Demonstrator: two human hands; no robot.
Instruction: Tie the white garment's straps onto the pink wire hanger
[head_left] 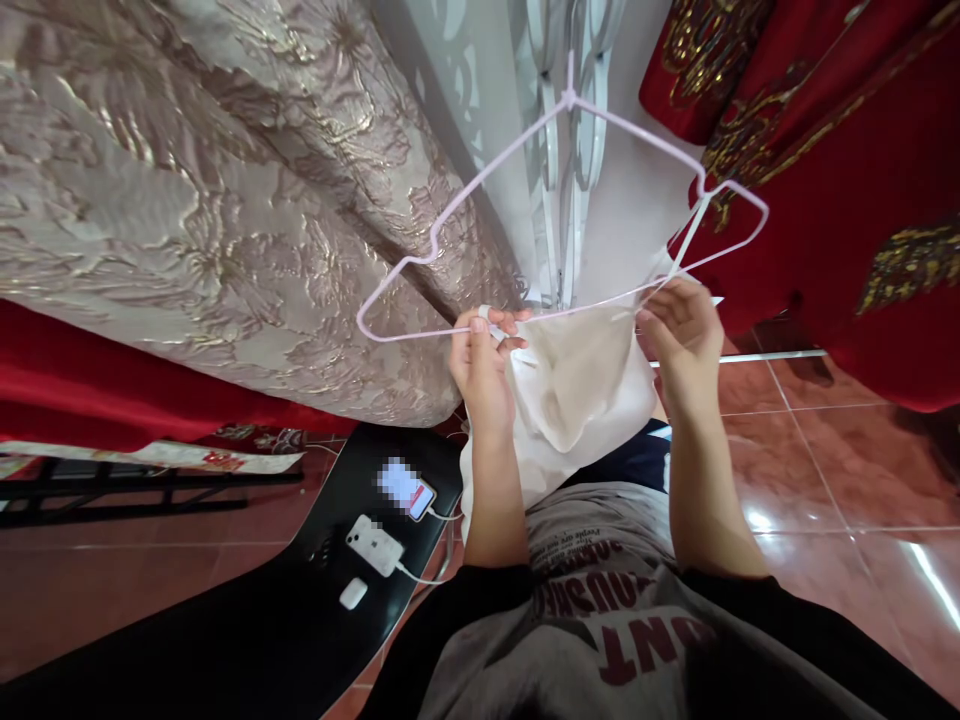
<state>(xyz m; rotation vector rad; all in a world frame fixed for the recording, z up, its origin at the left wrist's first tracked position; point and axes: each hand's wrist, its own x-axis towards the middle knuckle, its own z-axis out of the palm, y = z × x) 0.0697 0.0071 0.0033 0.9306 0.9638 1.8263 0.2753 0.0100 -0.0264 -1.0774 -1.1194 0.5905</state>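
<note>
"So, how's progress?"
"One strap (690,236) is over the hanger's (569,99) right notch (702,188); the left notch (433,250) is bare. It's before you: left hand (484,370) pinching it, right hand (684,335) pinching white fabric (585,390)."

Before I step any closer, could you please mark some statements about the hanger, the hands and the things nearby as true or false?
1. The left hand's grip is on the lower bar of the pale hanger. True.
2. The right hand's grip rests in the lap. False: it is at the white fabric, close to the lower bar.
3. A white strap runs from the hanger's left-hand notch. False: it runs from the right-hand notch.
4. Two phones lie on a black surface. True.
5. The floor at right is bare wood. False: it is reddish tile.
</note>
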